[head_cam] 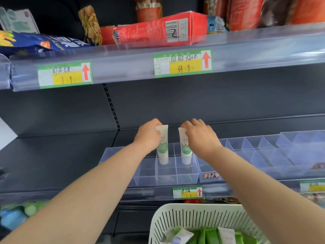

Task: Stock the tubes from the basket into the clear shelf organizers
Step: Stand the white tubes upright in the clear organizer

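Both hands are up at the shelf: the left hand point(149, 136) is curled round the crimped top of a white-and-green tube point(162, 150), and the right hand point(198, 136) is pinched on the top of a second tube point(186, 152). Both are held upright, cap down, in adjacent compartments of the clear organizer point(167, 175). Further tubes point(182, 234) are seen in the white slotted basket point(193, 219) below.

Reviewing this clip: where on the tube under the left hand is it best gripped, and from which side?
Pinch the left tube at its flat, crimped top end, coming from above. It stands upright, rounded end down, in a narrow cell of the clear organizer, so the dividers hem in its lower body and only the top is free. The left hand holds it there.
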Motion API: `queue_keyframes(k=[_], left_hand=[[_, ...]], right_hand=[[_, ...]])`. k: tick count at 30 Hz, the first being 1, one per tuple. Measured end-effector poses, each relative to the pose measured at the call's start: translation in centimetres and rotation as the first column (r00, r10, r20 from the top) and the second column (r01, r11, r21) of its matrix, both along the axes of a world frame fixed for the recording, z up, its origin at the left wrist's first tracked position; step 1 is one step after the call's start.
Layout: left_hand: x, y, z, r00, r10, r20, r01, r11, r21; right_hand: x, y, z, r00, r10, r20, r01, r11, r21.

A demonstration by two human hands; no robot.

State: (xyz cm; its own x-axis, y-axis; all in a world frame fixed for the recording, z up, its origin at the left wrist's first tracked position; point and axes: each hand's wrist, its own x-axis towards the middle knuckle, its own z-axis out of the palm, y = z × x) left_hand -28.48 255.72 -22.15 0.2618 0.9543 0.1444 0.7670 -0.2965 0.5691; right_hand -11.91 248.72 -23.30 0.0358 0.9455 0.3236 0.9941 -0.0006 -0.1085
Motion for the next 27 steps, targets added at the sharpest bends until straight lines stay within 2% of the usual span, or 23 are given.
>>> queue_keyframes(k=[8, 12, 16, 23, 27], left_hand=[[-0.3, -1.0, 0.3, 1.0, -0.011, -0.026, 0.013, 0.998, 0.061], [-0.4, -1.9, 1.0, 0.999, -0.005, -0.035, 0.008, 0.995, 0.095], [-0.7, -3.1, 1.9, 0.999, -0.022, -0.044, 0.028, 0.989, 0.143], [-1.3, -8.1, 1.8, 0.987, -0.12, -0.107, 0.144, 0.954, 0.264], [-2.1, -11.6, -0.5, 0.97, -0.19, -0.153, 0.221, 0.951, 0.215]], right_hand=[[-0.4, -0.8, 0.3, 1.0, 0.015, -0.016, -0.016, 0.999, -0.033], [-0.8, -1.3, 0.8, 0.998, 0.005, -0.06, -0.003, 1.0, 0.021], [-1.1, -2.3, 1.4, 1.0, -0.007, -0.019, 0.008, 0.998, 0.064], [-1.4, -7.2, 0.7, 0.997, 0.037, 0.071, -0.042, 0.997, 0.066], [-1.9, -11.6, -1.9, 0.995, 0.061, 0.077, -0.066, 0.996, 0.054]])
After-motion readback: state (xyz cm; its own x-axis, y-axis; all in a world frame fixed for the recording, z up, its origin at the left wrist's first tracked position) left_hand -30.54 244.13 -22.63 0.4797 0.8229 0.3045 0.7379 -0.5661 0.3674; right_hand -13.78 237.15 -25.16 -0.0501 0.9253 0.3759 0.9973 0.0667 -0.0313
